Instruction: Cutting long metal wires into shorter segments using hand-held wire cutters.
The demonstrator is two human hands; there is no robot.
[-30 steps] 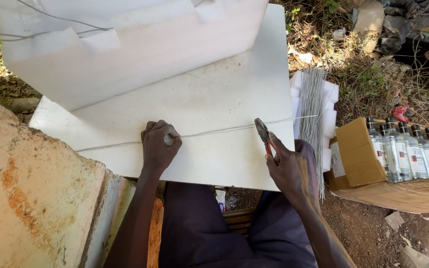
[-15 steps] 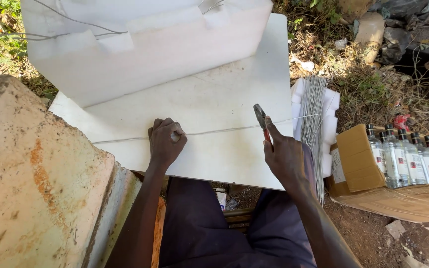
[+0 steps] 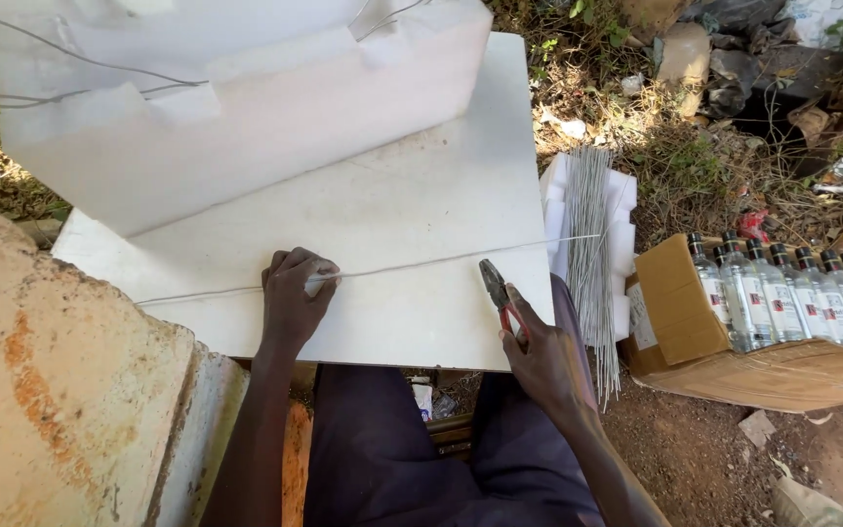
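While my left hand (image 3: 295,298) presses its curled fingers down on the long thin grey wire (image 3: 421,263), pinning it to the flat white board (image 3: 412,195), my right hand (image 3: 548,361) is closed around the red handles of a pair of dark-jawed pliers (image 3: 497,293). The wire runs straight across the board from its left edge, passes under my left fingertips, and carries on rightward just above the tip of the pliers, ending over the bundle beside the board. I cannot tell whether the pliers' nose touches the wire or sits just below it. The board lies across my lap, over my dark trousers (image 3: 392,459). At its far side stands a big white moulded foam block (image 3: 236,117). Just right of my right hand, a bundle of straight cut grey wires (image 3: 592,254) lies on white foam pieces, and beyond that an open brown cardboard box (image 3: 675,303) holds clear glass bottles (image 3: 792,293) with dark caps. A rough tan stone slab (image 3: 51,381) sits to my left.
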